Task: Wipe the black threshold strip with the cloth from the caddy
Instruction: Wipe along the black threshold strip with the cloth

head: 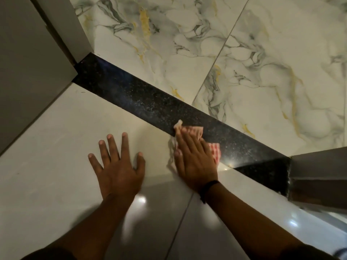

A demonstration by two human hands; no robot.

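Black threshold strip (150,102) between pale tiles (56,147)

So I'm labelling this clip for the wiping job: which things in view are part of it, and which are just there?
Part of the job:
- black threshold strip
- checked cloth, flat under the right hand

Just there:
- left hand, spread on the plain tile
- marbled floor
- door frame
- wristband

One head-worn camera looks steeply down from close above the floor (56,147), facing forward across the black threshold strip (150,102).
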